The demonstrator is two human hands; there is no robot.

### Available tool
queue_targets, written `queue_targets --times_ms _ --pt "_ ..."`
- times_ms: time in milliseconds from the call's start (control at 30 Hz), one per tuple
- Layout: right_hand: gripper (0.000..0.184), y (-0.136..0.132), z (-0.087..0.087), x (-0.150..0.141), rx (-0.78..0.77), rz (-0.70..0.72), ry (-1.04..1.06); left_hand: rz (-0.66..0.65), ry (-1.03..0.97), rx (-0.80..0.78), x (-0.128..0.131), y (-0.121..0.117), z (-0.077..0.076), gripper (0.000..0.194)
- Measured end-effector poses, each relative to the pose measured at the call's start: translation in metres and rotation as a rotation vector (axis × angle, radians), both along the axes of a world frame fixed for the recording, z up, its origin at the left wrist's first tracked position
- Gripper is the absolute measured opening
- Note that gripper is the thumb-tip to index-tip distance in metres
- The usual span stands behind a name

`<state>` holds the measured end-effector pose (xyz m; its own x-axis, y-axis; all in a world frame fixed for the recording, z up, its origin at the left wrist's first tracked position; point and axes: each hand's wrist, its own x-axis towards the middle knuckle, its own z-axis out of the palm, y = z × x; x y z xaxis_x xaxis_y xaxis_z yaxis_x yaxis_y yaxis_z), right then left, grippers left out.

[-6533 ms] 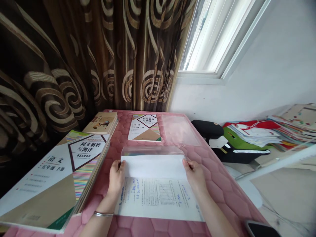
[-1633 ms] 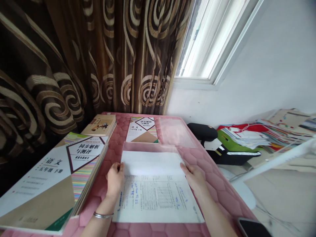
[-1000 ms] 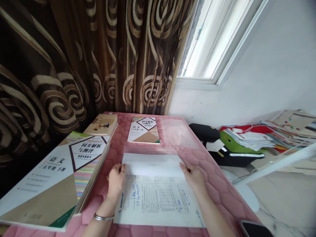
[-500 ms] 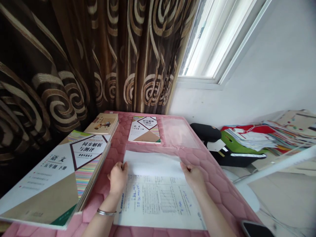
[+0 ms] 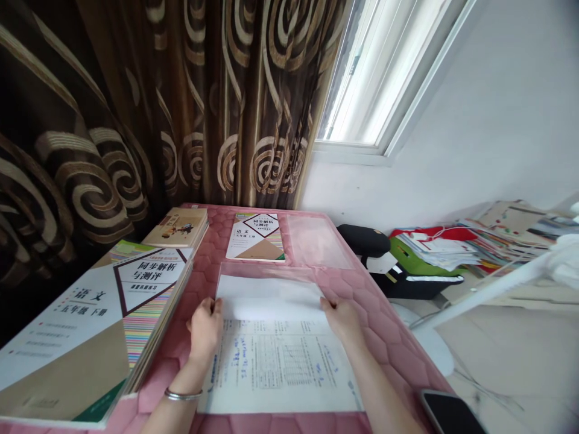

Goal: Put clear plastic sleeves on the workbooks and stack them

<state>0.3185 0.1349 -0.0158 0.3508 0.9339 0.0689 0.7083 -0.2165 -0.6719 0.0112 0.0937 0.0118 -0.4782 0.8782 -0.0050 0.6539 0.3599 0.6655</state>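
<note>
A printed worksheet (image 5: 289, 367) with blue handwriting lies in front of me, its text turned sideways. Across its far part runs a blank white strip of paper (image 5: 271, 298), which looks like a folded-over part of the sheet. My left hand (image 5: 205, 328) pinches the strip's left edge, thumb on top; a silver bangle circles that wrist. At the right edge, my right hand (image 5: 344, 319) pinches the paper likewise. A clear plastic sheet (image 5: 266, 269) shows just beyond the strip; how far it reaches under the paper is hidden.
Left of the paper stand a stack of large workbooks (image 5: 90, 325) and a brown-covered stack (image 5: 176, 228). Farther back lie another workbook (image 5: 257, 237) and a clear plastic sleeve (image 5: 321, 241). A dark phone-like device (image 5: 452, 413) sits at the pink padded table's (image 5: 380, 337) right edge, near a white lamp arm (image 5: 488, 289).
The whole view has shifted, so everything appears slightly farther left. Both hands keep their hold on the strip's edges, and the paper looks nearly the same.
</note>
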Motion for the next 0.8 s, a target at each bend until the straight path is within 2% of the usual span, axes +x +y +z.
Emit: queue_targets --times_ms 167,300,433,533,700,800 --pt "0.027 0.000 0.002 0.006 0.011 -0.057 0.255 0.005 -0.014 0.026 0.001 0.000 -0.001 0.028" --pt "0.029 -0.004 0.010 0.004 0.040 0.001 0.416 0.004 -0.035 0.044 0.001 -0.001 -0.002 0.029" --pt "0.044 -0.008 0.013 -0.002 0.162 0.001 0.546 0.002 -0.054 0.065 0.001 -0.002 -0.004 0.029" --pt "0.053 -0.009 0.012 -0.002 0.152 -0.035 0.580 0.006 -0.063 0.075 0.001 -0.002 -0.006 0.030" --pt "0.033 -0.007 0.008 0.006 0.095 -0.025 0.706 -0.003 -0.053 0.067 0.001 -0.002 -0.009 0.029" --pt "0.026 -0.006 0.009 0.006 0.117 -0.002 0.649 -0.004 -0.040 0.079 0.001 -0.002 -0.009 0.029"
